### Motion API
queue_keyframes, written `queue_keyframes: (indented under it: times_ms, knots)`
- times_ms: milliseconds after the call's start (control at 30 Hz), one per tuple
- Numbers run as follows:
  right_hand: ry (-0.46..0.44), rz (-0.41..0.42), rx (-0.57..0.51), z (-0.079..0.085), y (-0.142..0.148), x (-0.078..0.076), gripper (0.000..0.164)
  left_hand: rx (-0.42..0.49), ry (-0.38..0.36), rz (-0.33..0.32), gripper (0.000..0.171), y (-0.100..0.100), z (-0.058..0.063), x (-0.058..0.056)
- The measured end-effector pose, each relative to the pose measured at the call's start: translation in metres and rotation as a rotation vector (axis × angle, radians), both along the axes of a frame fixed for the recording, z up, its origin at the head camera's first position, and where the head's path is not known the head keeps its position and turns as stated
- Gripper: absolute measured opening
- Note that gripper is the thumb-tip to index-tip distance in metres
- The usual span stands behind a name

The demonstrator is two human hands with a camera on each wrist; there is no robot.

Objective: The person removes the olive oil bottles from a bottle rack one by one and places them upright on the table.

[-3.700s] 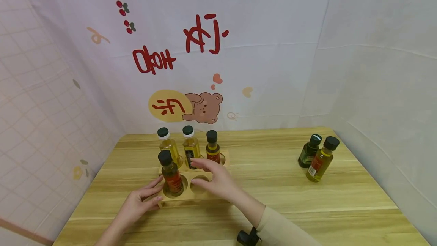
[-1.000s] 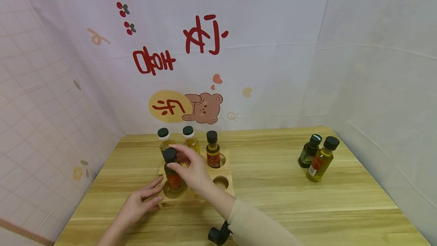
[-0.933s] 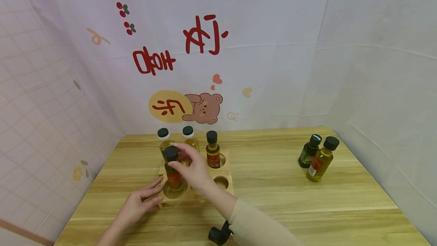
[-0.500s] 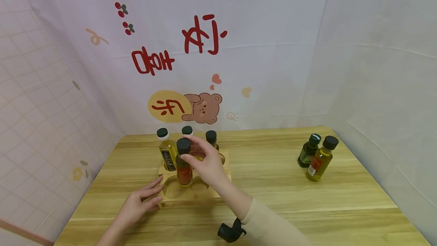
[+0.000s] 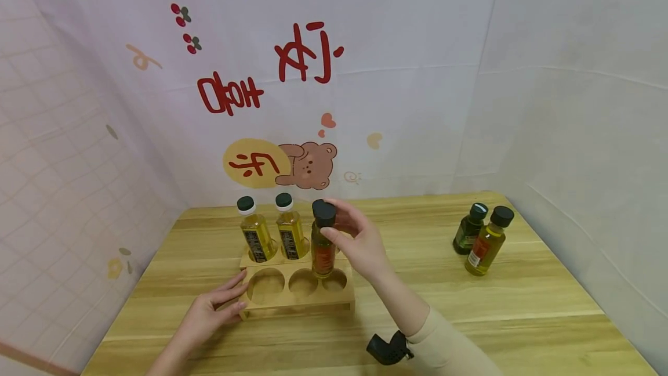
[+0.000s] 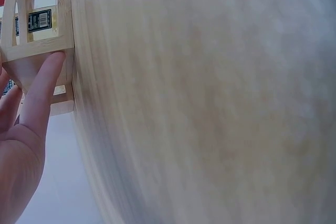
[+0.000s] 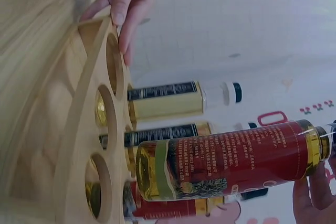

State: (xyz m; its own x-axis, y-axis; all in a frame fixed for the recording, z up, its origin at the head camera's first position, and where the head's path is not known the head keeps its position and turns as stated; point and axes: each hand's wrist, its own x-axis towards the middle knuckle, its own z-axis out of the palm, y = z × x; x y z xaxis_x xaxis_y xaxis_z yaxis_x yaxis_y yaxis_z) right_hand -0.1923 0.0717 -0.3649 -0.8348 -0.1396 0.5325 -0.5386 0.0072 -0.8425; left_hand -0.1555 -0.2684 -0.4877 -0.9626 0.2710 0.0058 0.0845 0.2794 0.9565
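Observation:
My right hand (image 5: pixel 360 242) grips a black-capped oil bottle (image 5: pixel 323 257) near its neck, thumb in front. The bottle's red label faces the right wrist camera, and its base is just clear of the wooden bottle rack (image 5: pixel 297 308), over the front row's right part. Several round holes show in the rack's front row with no bottle in them. My left hand (image 5: pixel 206 315) touches the rack's left end with outstretched fingers and thumb. Two green-capped oil bottles (image 5: pixel 258 239) stand in the back row. Another red-labelled bottle (image 7: pixel 168 208) stands there, hidden behind the held one in the head view.
Two more bottles stand at the table's right side: a dark green one (image 5: pixel 468 231) and a red-labelled one (image 5: pixel 485 248). A black device (image 5: pixel 388 348) is at my right sleeve. A printed cloth (image 5: pixel 396 103) hangs behind the wooden table (image 5: pixel 469 318).
My right hand has taken hold of the bottle in the front-left hole, lifted it out and carried it right across the rack. The left hand stays at the rack's end.

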Motion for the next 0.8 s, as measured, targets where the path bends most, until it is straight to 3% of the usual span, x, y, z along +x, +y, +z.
queue_keyframes:
  times_ms: [600,800]
  knots:
    - [-0.02,-0.144,0.085,-0.017,0.095,0.006,0.048,-0.014,-0.002,-0.007,0.052,-0.001,-0.001,0.0]
    - [-0.059,-0.252,0.123,-0.017,0.128,0.017,0.048,-0.017,-0.009,0.002,0.053,-0.001,-0.001,-0.001]
